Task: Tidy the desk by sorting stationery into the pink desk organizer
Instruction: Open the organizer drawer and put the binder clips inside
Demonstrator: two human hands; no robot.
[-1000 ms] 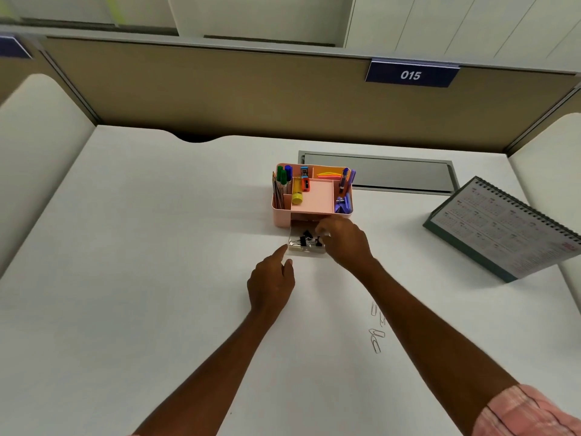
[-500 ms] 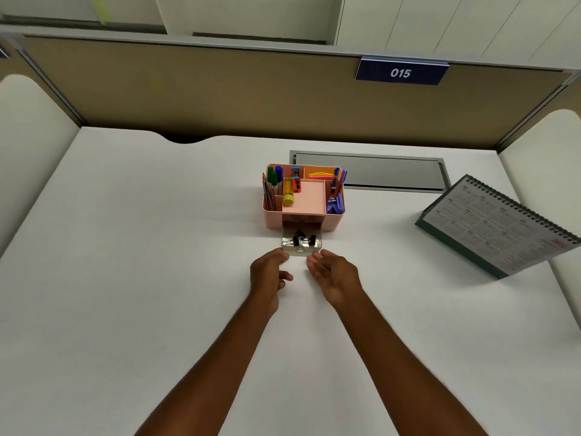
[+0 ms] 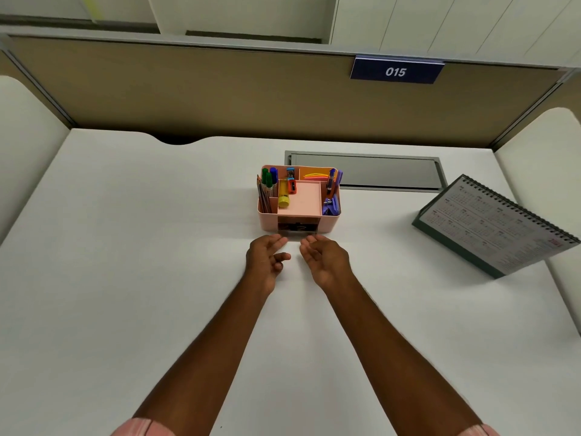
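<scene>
Pink desk organizer [image 3: 267, 220] just beyond left hand [image 3: 265, 258], right hand [image 3: 325, 259], fingertips near drawer [image 3: 297, 228]

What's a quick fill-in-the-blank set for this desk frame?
1. The blue sign on the partition reads ____.
2. The desk calendar stands to the ____ of the pink organizer.
3. The left hand and right hand, fingers relaxed, hold ____.
Missing words: 015; right; nothing.
</scene>
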